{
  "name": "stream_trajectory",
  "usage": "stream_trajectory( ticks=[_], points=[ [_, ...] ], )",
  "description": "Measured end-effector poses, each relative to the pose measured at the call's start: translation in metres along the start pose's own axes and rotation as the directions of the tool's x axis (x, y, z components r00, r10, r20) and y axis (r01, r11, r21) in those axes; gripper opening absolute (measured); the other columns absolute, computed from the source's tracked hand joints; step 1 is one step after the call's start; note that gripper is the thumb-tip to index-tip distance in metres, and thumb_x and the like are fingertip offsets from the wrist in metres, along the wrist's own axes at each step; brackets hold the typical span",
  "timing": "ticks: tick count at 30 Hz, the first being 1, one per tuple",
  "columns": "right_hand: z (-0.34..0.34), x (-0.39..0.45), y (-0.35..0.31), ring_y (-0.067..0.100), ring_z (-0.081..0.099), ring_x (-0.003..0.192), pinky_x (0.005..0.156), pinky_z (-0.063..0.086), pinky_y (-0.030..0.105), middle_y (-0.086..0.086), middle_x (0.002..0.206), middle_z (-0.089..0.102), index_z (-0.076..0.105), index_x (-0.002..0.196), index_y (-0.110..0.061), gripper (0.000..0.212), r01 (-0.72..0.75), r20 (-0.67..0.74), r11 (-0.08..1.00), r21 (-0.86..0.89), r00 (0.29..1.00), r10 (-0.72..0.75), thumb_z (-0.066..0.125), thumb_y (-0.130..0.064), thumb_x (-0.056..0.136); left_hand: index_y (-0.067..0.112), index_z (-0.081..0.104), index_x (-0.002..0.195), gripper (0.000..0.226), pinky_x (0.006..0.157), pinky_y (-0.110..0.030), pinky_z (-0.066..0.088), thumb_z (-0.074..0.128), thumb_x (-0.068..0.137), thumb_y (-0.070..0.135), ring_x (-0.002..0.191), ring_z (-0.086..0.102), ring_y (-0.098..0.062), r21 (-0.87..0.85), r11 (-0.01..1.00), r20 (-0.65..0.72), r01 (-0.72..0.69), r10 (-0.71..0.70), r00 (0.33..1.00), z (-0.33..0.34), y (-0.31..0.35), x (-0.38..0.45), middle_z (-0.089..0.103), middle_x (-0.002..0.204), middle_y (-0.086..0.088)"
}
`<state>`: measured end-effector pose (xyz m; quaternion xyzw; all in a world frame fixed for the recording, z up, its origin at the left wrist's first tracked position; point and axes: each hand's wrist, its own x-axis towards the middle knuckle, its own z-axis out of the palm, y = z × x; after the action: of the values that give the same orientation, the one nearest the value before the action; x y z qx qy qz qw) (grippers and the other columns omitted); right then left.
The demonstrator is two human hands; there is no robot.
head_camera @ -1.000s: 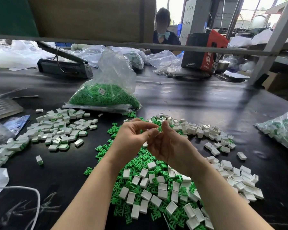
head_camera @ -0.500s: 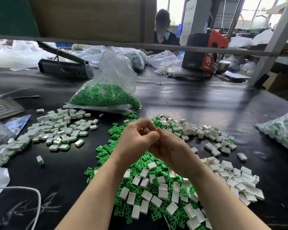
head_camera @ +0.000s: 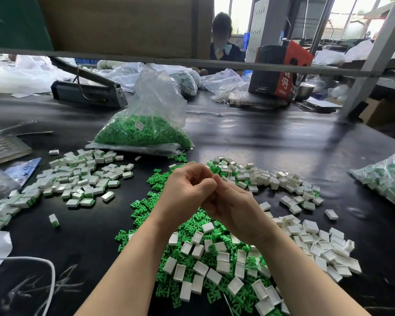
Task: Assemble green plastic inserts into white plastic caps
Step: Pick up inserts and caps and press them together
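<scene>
Hands: left hand (head_camera: 187, 192) and right hand (head_camera: 232, 205) meet above the loose pile, fingers of both curled in and pressed together; whatever they pinch is hidden between them, so what they hold cannot be told.
Inserts: green plastic inserts (head_camera: 192, 226) lie heaped on the worktop (head_camera: 271, 142) directly beneath and just beyond both hands.
Caps: white plastic caps (head_camera: 217, 263) lie scattered over the green heap below the wrists, and spread in a band out past the right hand.
Finished pile: assembled pieces (head_camera: 78, 179), white with green showing, lie well out from the left hand.
Supply bag: clear bag of green inserts (head_camera: 146, 131) stands beyond the hands, a little to the left-hand side.
Right edge: second clear bag (head_camera: 388, 179) of white and green parts lies far out from the right hand.
Far side: another person (head_camera: 224, 49) sits across the worktop.
</scene>
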<state>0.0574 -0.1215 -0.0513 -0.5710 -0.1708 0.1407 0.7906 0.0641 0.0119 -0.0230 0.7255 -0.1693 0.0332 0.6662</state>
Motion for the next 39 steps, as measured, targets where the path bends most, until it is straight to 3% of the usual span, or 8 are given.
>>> stream_trajectory(
  ticks=[2,5,12,21,27,30,33,39],
  points=[
    [0.0008,0.0000,-0.0005,0.012,0.039,0.070,0.065,0.028,0.027,0.008,0.081,0.045,0.064,0.110,-0.005,0.054,-0.011,-0.003,0.999,-0.037,1.000,0.011,0.050,-0.053,0.088,0.002,0.062,0.072,0.015,0.052,-0.035,0.051,0.056,0.069,0.016,0.054,0.056,-0.023,0.006,1.000,-0.004,-0.004,0.004,1.000,-0.0009,-0.0006,0.0006,0.054,0.071,-0.021],
    [0.0033,-0.0004,-0.0029,0.005,0.042,0.063,0.060,0.026,0.025,-0.005,0.071,0.049,0.061,0.112,-0.011,0.052,-0.021,0.010,0.997,-0.074,1.000,0.022,0.039,-0.053,0.091,0.002,0.061,0.071,0.014,0.049,-0.027,0.049,0.057,0.070,0.015,0.049,0.056,-0.017,-0.008,1.000,0.015,-0.011,0.011,1.000,-0.0013,-0.0004,0.0000,0.052,0.069,-0.013],
    [0.0031,-0.0019,-0.0035,0.008,0.039,0.063,0.059,0.030,0.022,-0.002,0.071,0.042,0.060,0.106,-0.007,0.042,-0.005,-0.009,0.999,-0.033,1.000,0.005,0.049,-0.044,0.091,0.008,0.064,0.070,0.012,0.054,-0.035,0.053,0.057,0.069,0.017,0.059,0.058,-0.029,0.043,0.998,0.014,-0.056,0.056,0.998,-0.0034,-0.0002,0.0007,0.052,0.081,-0.024],
    [0.0034,-0.0018,-0.0033,0.010,0.033,0.062,0.059,0.022,0.028,0.001,0.070,0.036,0.055,0.102,-0.002,0.041,0.008,-0.003,0.998,-0.057,1.000,-0.008,0.046,-0.040,0.092,0.011,0.064,0.068,0.028,0.061,-0.048,0.053,0.057,0.061,0.037,0.065,0.056,-0.025,0.087,0.993,0.014,-0.082,0.081,0.997,-0.0038,-0.0002,0.0014,0.055,0.079,-0.012],
    [0.0040,0.0014,-0.0017,0.010,0.030,0.059,0.057,0.019,0.028,0.000,0.068,0.037,0.052,0.110,-0.004,0.057,-0.024,0.018,0.999,-0.030,1.000,0.025,0.035,-0.055,0.092,0.010,0.062,0.068,0.010,0.054,-0.036,0.050,0.057,0.070,0.018,0.054,0.054,-0.018,0.049,0.998,0.017,-0.035,0.034,0.999,-0.0031,-0.0017,0.0015,0.055,0.063,-0.007],
    [0.0008,0.0017,-0.0020,0.009,0.037,0.058,0.055,0.026,0.025,-0.001,0.069,0.046,0.056,0.100,-0.004,0.067,-0.075,0.040,0.997,0.031,0.996,0.074,0.035,-0.066,0.086,0.008,0.063,0.072,0.010,0.051,-0.023,0.046,0.056,0.079,0.006,0.050,0.051,-0.010,-0.006,1.000,0.033,-0.011,0.011,0.999,-0.0028,-0.0024,0.0015,0.055,0.055,0.001],
    [-0.0003,0.0008,-0.0026,0.010,0.039,0.058,0.055,0.028,0.024,-0.001,0.069,0.050,0.064,0.078,-0.013,0.061,-0.070,0.049,0.996,0.055,0.996,0.068,0.033,-0.065,0.089,0.006,0.064,0.076,0.010,0.050,-0.017,0.043,0.055,0.074,0.012,0.049,0.049,-0.009,-0.063,0.998,0.028,0.018,-0.016,0.999,-0.0046,-0.0012,0.0023,0.055,0.057,-0.003],
    [-0.0006,0.0014,-0.0043,0.010,0.040,0.057,0.056,0.024,0.029,-0.001,0.068,0.051,0.063,0.078,-0.013,0.056,-0.082,0.041,0.996,0.030,0.996,0.080,0.034,-0.059,0.091,0.006,0.063,0.073,0.012,0.049,-0.018,0.043,0.053,0.069,0.012,0.049,0.048,-0.010,-0.091,0.995,0.046,0.029,-0.025,0.999,-0.0045,-0.0010,0.0024,0.053,0.060,-0.006]
  ],
)
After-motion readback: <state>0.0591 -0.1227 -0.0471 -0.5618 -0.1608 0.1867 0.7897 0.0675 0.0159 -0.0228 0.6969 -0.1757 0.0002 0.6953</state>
